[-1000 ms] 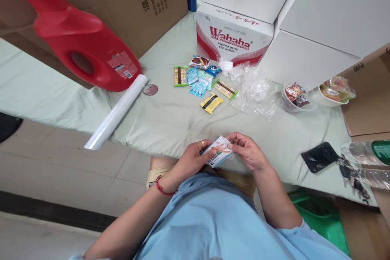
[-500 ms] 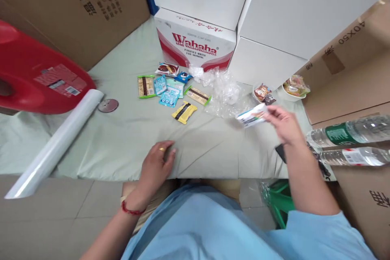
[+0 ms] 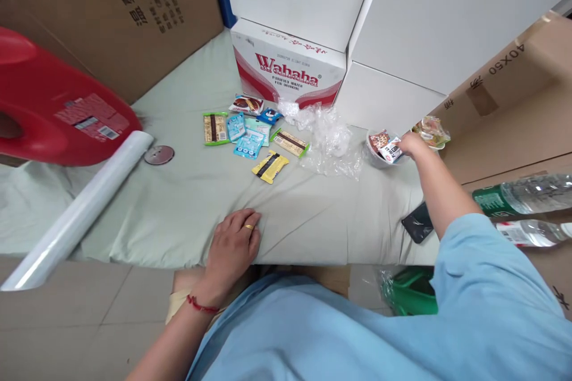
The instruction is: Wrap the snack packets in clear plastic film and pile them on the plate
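Observation:
My right hand [image 3: 413, 145] pinches a white snack packet [image 3: 390, 152] at its right end. The packet is in the mouth of a clear plastic bowl [image 3: 373, 158], beside a brown cookie packet [image 3: 379, 139] lying in it. My left hand [image 3: 233, 244] lies on the cloth near the front edge, holding nothing, its fingers loosely bent. Ahead of it lie a yellow packet [image 3: 270, 166], two green-edged packets [image 3: 215, 128], several light-blue pouches [image 3: 249, 143], a dark-blue packet [image 3: 270, 115] and a brown-and-white packet [image 3: 246, 105].
Crumpled clear plastic [image 3: 330, 137] lies left of the bowl. A second bowl with packets [image 3: 431, 131] is behind my right hand. A black phone [image 3: 417, 223] and bottles [image 3: 521, 197] are at right. A plastic roll [image 3: 80, 211], red jug [image 3: 67, 107] and Wahaha box [image 3: 290, 68] surround the cloth.
My right hand has carried the white packet to the right and away from me, from above the cloth into the clear bowl's mouth. The left hand has barely shifted.

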`<state>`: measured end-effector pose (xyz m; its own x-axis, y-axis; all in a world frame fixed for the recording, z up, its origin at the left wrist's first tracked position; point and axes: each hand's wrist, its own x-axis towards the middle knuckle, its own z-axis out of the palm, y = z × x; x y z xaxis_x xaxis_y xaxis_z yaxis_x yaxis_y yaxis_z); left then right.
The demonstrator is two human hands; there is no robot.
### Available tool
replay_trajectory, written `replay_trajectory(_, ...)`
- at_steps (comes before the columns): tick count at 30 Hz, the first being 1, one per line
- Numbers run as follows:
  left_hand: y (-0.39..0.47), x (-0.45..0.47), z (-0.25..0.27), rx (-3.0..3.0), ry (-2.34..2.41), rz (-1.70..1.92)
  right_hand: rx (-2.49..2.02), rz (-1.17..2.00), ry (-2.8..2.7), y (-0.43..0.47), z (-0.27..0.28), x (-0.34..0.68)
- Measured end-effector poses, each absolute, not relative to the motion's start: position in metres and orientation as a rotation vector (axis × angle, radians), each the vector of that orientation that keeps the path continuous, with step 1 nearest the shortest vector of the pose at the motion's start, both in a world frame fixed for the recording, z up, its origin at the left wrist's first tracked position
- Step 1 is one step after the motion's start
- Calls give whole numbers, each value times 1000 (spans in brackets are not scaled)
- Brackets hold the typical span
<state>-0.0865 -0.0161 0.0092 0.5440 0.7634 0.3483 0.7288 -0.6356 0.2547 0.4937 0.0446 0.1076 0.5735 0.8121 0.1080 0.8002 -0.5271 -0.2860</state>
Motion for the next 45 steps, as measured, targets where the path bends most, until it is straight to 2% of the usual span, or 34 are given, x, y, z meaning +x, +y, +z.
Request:
replay_trajectory(8,-18,-83,13,2725,1344,645,-2931,-165,-1192,32,92,467)
replay_trajectory(12,-18,-83,14,2745,1337,660,-2840,-148,-1394,14,89,464)
replay_trajectory(19,-19,-83,13,2752,1341,694,-2410,-411,-1525,15,93,463)
replay_trajectory(30,-20,-83,10,2689,1386,684,-2296,308,-1772,20,110,467)
replay_trajectory(36,-22,-83,8,2605,1369,690,-2337,370,-1896,20,120,453)
replay_trajectory(41,-22,-82,10,2663,1374,689,-2274,559,-1950,16,127,455)
replay_trajectory(45,-21,-82,10,2668,1349,720,-2293,465,-2036,18,124,454)
